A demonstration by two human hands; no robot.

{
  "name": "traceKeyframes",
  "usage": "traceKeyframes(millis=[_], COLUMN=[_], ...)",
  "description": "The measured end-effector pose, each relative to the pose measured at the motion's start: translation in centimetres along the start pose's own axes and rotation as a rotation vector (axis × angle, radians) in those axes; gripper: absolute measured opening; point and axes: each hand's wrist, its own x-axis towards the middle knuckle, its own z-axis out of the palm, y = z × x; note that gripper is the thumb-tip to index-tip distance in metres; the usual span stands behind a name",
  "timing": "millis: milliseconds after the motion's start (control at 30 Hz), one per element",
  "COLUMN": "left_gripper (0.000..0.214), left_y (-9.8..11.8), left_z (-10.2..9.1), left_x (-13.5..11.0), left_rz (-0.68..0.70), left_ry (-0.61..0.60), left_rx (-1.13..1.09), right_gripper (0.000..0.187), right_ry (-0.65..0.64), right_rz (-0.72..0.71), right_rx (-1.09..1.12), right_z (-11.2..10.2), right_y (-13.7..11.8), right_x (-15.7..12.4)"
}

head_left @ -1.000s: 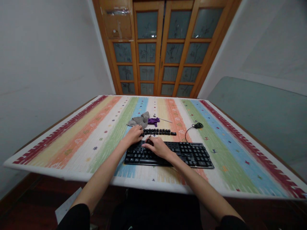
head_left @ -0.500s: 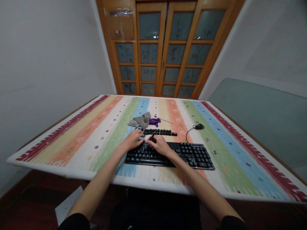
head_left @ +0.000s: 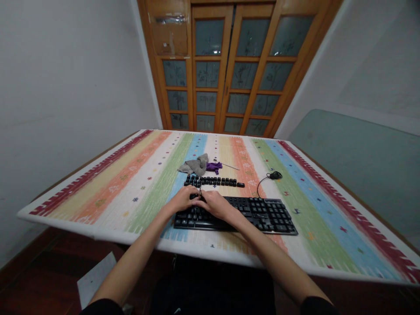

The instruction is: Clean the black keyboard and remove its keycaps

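A black keyboard [head_left: 262, 215] lies at the near side of the table, several of its keycaps off. My left hand [head_left: 182, 200] rests over its upper left part, fingers curled and thumb reaching right; what its fingertips hold, if anything, is hidden. Close beside it, my right hand [head_left: 215, 204] has its fingers closed round a small dark object [head_left: 200, 192], mostly covered, its kind unclear. The thumbs meet or nearly meet. Just beyond the hands, loose black keycaps [head_left: 223, 181] stand in rows on the cloth.
Behind the keycaps lie a grey cloth [head_left: 196, 166], a purple cloth [head_left: 214, 167] and a thin rod [head_left: 231, 166]. A coiled black cable [head_left: 274, 175] runs from the keyboard's back. A striped tablecloth [head_left: 144, 183] covers the table. Wooden glazed doors [head_left: 226, 83] stand behind.
My right hand has shifted slightly left and down, closing up against my left hand. The dark object in it is now more upright and less visible. The view has shifted slightly.
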Motion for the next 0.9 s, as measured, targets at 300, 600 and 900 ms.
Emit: traceKeyframes(millis=[300, 600, 900], left_gripper=[0.005, 0.013, 0.021], left_y=[0.8, 0.4, 0.8], left_z=[0.0, 0.3, -0.3], left_x=[-0.9, -0.7, -0.7], left_rz=[0.005, -0.001, -0.003], left_ry=[0.017, 0.044, 0.058], left_rx=[-0.088, -0.017, -0.028], right_gripper=[0.034, 0.033, 0.048], right_ry=[0.024, 0.019, 0.029], right_rz=[0.023, 0.047, 0.14], right_rx=[-0.019, 0.264, 0.563], right_z=[0.7, -0.1, -0.4], right_y=[-0.7, 1.8, 3.0], right_x=[-0.6, 0.6, 0.9])
